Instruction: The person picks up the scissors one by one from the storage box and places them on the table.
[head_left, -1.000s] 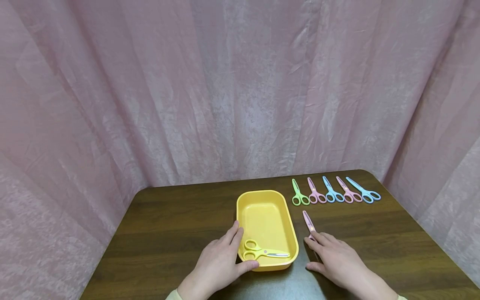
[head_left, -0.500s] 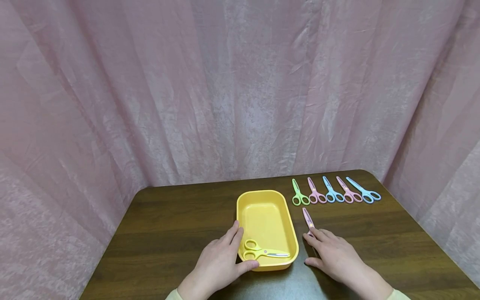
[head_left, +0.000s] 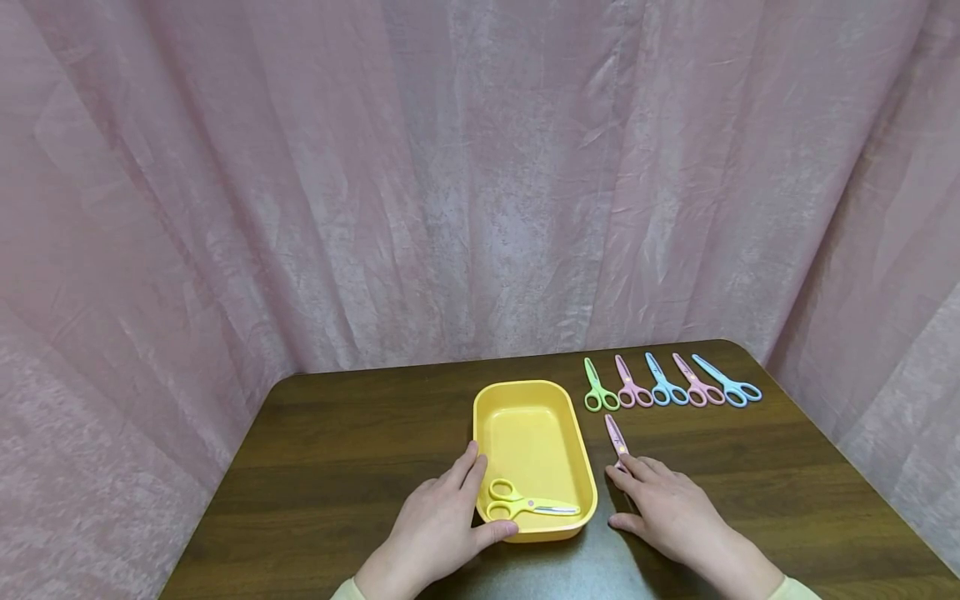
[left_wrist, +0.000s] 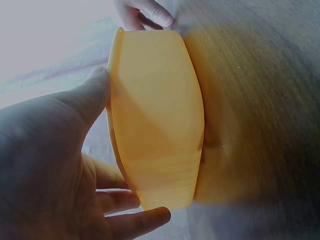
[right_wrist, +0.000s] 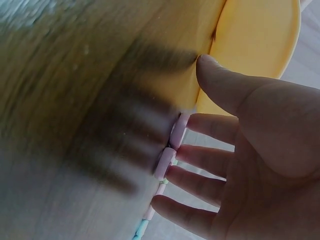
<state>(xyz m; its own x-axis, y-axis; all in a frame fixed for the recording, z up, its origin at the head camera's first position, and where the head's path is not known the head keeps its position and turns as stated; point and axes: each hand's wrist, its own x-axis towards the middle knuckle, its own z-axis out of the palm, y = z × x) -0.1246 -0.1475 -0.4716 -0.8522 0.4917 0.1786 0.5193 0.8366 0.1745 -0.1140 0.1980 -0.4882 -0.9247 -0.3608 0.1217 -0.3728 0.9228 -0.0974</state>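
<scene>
My left hand point(head_left: 431, 525) rests against the near left corner of a yellow tray point(head_left: 528, 446), fingers along its left side and thumb over the front rim. In the left wrist view the thumb and fingers spread across the tray's outer wall point(left_wrist: 155, 115). Inside the tray's near end lie yellow scissors point(head_left: 525, 505), blades pointing right. To the right of the tray my right hand point(head_left: 675, 512) touches pink scissors point(head_left: 617, 435) lying on the table, their blades pointing away. In the right wrist view, extended fingertips meet the pink handle loops point(right_wrist: 165, 164).
A row of scissors lies at the back right of the brown table point(head_left: 360, 450): green scissors point(head_left: 592, 379), pink and blue pairs, and light blue scissors point(head_left: 731, 387) at the right end. A pink curtain point(head_left: 465, 183) hangs behind the table.
My right hand has slid the pink scissors a little away from me, towards the row, mostly in the first half second. The left hand, the tray and the yellow scissors have stayed in place.
</scene>
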